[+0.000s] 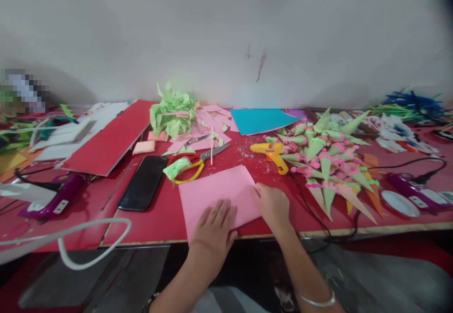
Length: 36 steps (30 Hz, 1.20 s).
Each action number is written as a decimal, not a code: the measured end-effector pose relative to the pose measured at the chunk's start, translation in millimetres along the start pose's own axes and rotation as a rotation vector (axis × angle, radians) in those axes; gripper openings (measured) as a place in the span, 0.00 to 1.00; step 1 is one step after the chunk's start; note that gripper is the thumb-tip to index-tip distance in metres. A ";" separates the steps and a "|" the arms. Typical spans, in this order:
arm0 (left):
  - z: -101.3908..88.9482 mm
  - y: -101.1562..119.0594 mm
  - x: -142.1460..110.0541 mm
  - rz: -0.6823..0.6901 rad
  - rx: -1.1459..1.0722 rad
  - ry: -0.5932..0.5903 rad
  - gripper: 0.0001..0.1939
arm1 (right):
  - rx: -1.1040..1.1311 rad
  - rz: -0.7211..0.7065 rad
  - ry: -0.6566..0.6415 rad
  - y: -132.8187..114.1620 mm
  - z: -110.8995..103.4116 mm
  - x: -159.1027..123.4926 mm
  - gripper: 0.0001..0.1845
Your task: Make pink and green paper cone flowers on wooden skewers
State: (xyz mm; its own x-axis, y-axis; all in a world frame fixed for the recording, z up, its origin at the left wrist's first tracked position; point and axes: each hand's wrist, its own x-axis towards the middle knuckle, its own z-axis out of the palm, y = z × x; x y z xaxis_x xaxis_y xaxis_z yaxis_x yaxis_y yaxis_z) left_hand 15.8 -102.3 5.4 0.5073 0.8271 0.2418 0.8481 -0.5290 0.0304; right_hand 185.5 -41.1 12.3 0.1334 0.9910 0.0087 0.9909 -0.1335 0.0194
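Observation:
A sheet of pink paper [215, 185], which looks folded or layered, lies on the red table in front of me. My left hand [214, 223] rests flat on its lower part, fingers stretched out. At the paper's right edge, my right hand [272, 207] is closed with the fingertips pinching that edge. Just beyond the paper are scissors [198, 164] with yellow and red handles, partly under a crumpled light-green piece [176, 168]. A yellow glue gun [272, 155] lies to the right of the scissors.
A black phone [143, 183] lies left of the paper. Green and pink paper cones [325, 157] are heaped at the right. Behind are green crumpled paper [173, 112], blue sheets [264, 120] and a red board [109, 138]. Purple power strips [60, 195] and a white cable [95, 221] flank the workspace.

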 end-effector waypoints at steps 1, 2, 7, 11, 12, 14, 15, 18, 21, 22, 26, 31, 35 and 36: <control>3.9 0.1 -0.1 -0.010 0.006 -0.008 0.21 | 0.005 -0.001 0.000 0.1 -0.2 0.2 0.18; 6.6 -0.1 -0.4 -0.019 0.012 -0.010 0.21 | 0.015 -0.007 0.002 0.4 -0.3 0.7 0.18; 7.9 -1.3 -1.2 -0.058 0.018 -0.020 0.21 | 0.118 -0.087 0.017 4.8 1.4 3.9 0.16; 6.6 -2.4 0.7 -0.071 0.007 -0.058 0.21 | 0.152 -0.090 0.012 6.5 3.2 6.3 0.16; 6.7 -2.8 1.1 -0.074 0.005 -0.061 0.21 | 0.151 -0.086 0.005 6.3 3.4 6.9 0.16; 7.0 -3.5 1.4 -0.079 0.002 -0.059 0.21 | 0.146 -0.080 -0.009 5.7 3.3 8.3 0.16; 7.1 -3.7 1.3 -0.080 0.001 -0.055 0.21 | 0.143 -0.078 -0.015 5.3 3.2 8.8 0.16; 7.2 -3.7 0.5 -0.077 0.003 -0.034 0.21 | 0.143 -0.078 -0.027 4.7 2.7 9.9 0.17; 7.0 -3.0 -0.2 -0.083 0.001 -0.024 0.21 | 0.144 -0.073 -0.025 4.4 2.5 9.9 0.18; 7.0 -2.7 -0.3 -0.087 -0.003 -0.027 0.21 | 0.146 -0.070 -0.023 4.3 2.4 9.9 0.18; 7.0 -1.7 -0.6 -0.100 -0.015 -0.039 0.21 | 0.178 -0.065 -0.031 3.8 1.0 10.1 0.18; 7.4 -1.0 -0.9 -0.116 -0.013 -0.024 0.21 | 0.172 -0.056 -0.042 3.1 -0.7 11.9 0.18; 7.6 -1.3 -0.8 -0.117 -0.009 -0.011 0.21 | 0.154 -0.056 -0.034 2.1 -0.8 12.0 0.18; 7.6 -1.3 -0.8 -0.122 -0.011 -0.011 0.21 | 0.149 -0.054 -0.031 1.7 -0.8 11.8 0.18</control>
State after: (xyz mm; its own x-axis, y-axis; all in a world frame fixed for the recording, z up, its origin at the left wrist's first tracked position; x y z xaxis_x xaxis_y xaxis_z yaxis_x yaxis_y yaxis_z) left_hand 15.5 -100.8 -2.2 0.4020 0.8877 0.2246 0.9020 -0.4261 0.0697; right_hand 188.7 -29.7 13.2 0.0778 0.9968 -0.0194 0.9884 -0.0797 -0.1291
